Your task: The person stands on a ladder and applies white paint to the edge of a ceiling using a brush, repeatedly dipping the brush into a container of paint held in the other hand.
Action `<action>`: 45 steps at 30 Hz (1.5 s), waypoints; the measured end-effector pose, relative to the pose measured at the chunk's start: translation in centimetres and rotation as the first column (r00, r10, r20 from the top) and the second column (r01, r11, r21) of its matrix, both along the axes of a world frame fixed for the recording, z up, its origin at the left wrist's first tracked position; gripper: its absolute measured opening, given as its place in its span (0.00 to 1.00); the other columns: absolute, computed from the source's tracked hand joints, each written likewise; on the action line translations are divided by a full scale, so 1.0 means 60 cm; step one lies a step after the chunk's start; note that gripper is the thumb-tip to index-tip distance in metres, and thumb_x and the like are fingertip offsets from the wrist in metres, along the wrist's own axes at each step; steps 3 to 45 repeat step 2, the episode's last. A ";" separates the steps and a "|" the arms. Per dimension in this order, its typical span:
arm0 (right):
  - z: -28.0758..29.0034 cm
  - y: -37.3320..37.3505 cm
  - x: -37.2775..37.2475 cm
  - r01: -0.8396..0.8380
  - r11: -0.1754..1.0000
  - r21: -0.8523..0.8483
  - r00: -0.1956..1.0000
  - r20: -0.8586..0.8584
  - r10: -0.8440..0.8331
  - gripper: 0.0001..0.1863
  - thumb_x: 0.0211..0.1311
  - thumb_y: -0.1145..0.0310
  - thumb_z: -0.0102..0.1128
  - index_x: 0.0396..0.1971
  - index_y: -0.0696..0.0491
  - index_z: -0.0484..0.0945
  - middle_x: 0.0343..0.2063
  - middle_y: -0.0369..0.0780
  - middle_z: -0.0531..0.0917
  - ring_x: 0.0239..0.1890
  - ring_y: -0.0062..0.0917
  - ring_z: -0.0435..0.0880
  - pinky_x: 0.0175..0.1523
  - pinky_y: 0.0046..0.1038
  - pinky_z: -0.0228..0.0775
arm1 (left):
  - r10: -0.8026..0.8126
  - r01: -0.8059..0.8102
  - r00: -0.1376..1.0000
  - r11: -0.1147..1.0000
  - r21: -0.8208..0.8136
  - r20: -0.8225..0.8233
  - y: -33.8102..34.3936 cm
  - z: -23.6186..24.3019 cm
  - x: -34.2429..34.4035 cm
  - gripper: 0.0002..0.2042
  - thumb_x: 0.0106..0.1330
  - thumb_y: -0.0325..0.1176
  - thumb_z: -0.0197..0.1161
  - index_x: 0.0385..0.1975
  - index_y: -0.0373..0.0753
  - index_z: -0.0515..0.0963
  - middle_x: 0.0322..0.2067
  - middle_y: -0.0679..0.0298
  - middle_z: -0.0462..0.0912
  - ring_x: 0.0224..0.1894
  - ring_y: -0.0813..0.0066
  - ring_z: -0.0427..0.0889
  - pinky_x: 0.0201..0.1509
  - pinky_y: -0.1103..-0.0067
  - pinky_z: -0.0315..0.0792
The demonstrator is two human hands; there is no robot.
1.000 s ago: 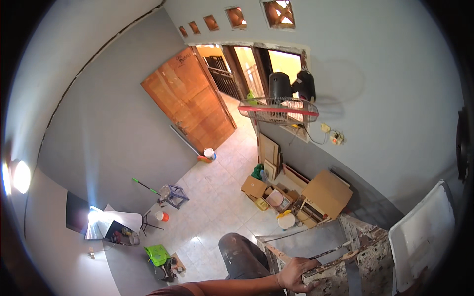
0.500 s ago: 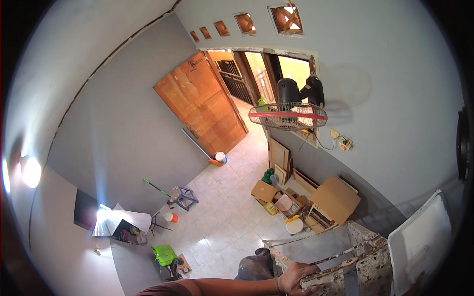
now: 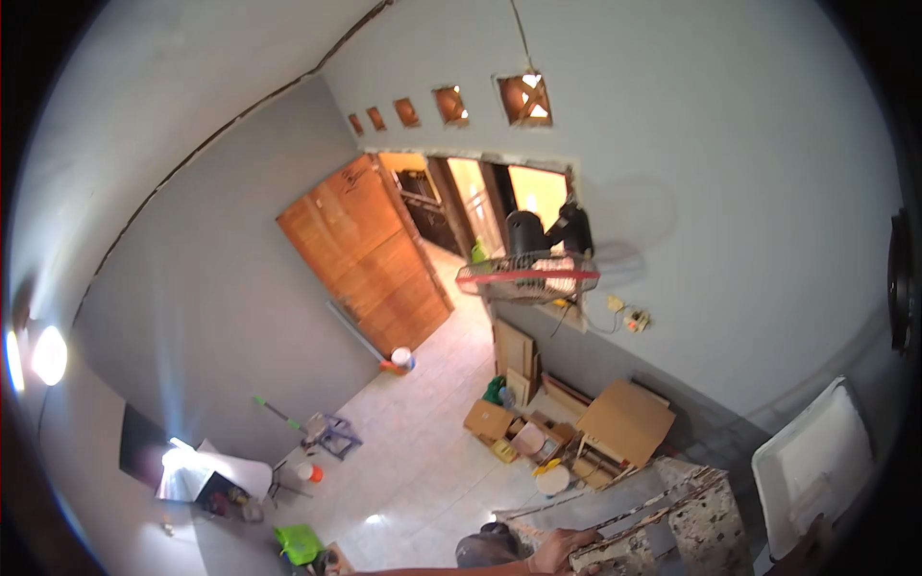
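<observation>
My left hand [image 3: 560,551] is closed over the top edge of a paint-spattered stepladder [image 3: 706,518], with its forearm along the lower edge of the picture. At the lower right, a white rectangular paint tray [image 3: 807,456] is tilted up beside the ladder, its inside smeared with white. My right hand [image 3: 816,542] shows as a dark, shadowed shape at the tray's lower edge, thumb over the rim; the other fingers are hidden. A dark knee or shoe [image 3: 488,547] shows below, left of my left hand.
A caged wall fan [image 3: 528,274] juts out beside the window. Far below, cardboard boxes [image 3: 624,422] and boards line the right wall. A wooden door [image 3: 370,254] stands ajar. On the left are a stool [image 3: 331,435], a bright lamp [image 3: 178,461] and a green bag [image 3: 300,544].
My view has tilted upward, so the room sits lower and slightly left in the picture. My left hand stays on the ladder; the tray stays at the lower right.
</observation>
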State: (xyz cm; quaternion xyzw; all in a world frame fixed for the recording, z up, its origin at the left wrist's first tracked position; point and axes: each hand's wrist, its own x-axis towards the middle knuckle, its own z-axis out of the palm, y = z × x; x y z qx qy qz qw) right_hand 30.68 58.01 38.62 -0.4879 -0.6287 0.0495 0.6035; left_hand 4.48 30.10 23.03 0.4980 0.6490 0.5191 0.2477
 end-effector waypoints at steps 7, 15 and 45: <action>0.024 0.007 0.010 0.030 0.998 -0.046 0.999 0.022 -0.029 0.23 0.71 0.57 0.67 0.21 0.61 0.82 0.12 0.34 0.75 0.16 0.19 0.65 0.28 0.23 0.66 | 0.117 -0.097 0.984 0.984 0.149 -0.133 0.008 -0.019 0.009 0.22 0.62 0.44 0.70 0.50 0.36 0.81 0.40 0.47 0.86 0.45 0.48 0.86 0.55 0.64 0.77; 0.024 0.007 0.010 0.030 0.998 -0.046 0.999 0.022 -0.029 0.23 0.71 0.57 0.67 0.21 0.61 0.82 0.12 0.34 0.75 0.16 0.19 0.65 0.28 0.23 0.66 | 0.117 -0.097 0.984 0.984 0.149 -0.133 0.008 -0.019 0.009 0.22 0.62 0.44 0.70 0.50 0.36 0.81 0.40 0.47 0.86 0.45 0.48 0.86 0.55 0.64 0.77; 0.024 0.007 0.010 0.030 0.998 -0.046 0.999 0.022 -0.029 0.23 0.71 0.57 0.67 0.21 0.61 0.82 0.12 0.34 0.75 0.16 0.19 0.65 0.28 0.23 0.66 | 0.117 -0.097 0.984 0.984 0.149 -0.133 0.008 -0.019 0.009 0.22 0.62 0.44 0.70 0.50 0.36 0.81 0.40 0.47 0.86 0.45 0.48 0.86 0.55 0.64 0.77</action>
